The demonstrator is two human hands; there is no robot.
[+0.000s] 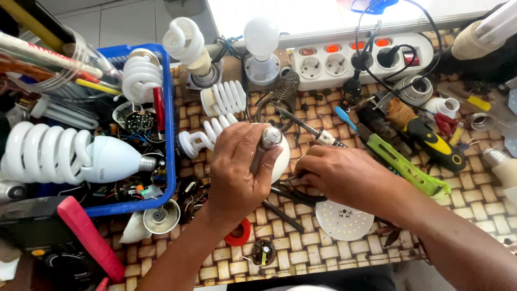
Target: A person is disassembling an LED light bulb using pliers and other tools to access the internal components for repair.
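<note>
Centrally, left hand (237, 170) gripping bulb (271, 145), right hand (344, 175) closed on pliers (291, 195), clutter crowding.

A small grey printed mark (102, 172) sits on the white base of the big spiral lamp (64, 155) lying in the blue basket (170, 124) at left. No packages, signs or screens can be made out elsewhere.

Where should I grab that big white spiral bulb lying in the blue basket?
Probably by the smooth white base of the spiral bulb, coming from above. It lies on its side in the blue basket, screw cap towards the basket's right wall; the glass coils look fragile, while the base is solid.
</note>
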